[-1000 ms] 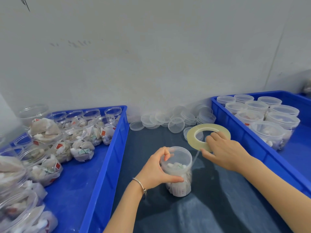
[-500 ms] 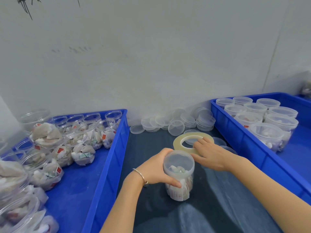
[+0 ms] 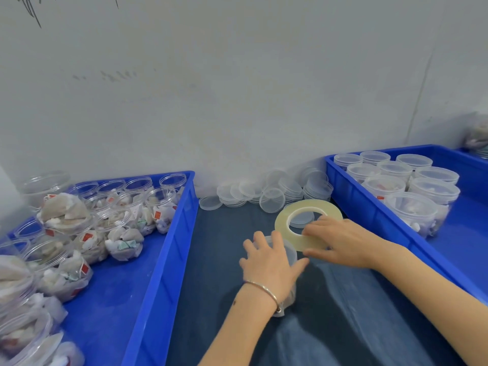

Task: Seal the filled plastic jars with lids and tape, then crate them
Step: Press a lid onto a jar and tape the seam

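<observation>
Both hands at one lidded jar, tape roll alongside, mid-bench.

Loose clear lids (image 3: 272,192) heaped beyond the hands; blue crate of open filled jars (image 3: 169,249) left of them, blue crate of lidded jars (image 3: 369,207) right. No legible writing. Left hand (image 3: 269,265) fingers curled over the jar (image 3: 286,297), hiding most of it. Right hand (image 3: 340,241) pinches the tape roll (image 3: 284,220), touching the jar's far right side.

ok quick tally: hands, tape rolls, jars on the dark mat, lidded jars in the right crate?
Hands: 2 (left hand, right hand)
Tape roll: 1
Jar on the mat: 1, under the left hand
Lidded jars in the right crate: 9
Total: 13
</observation>
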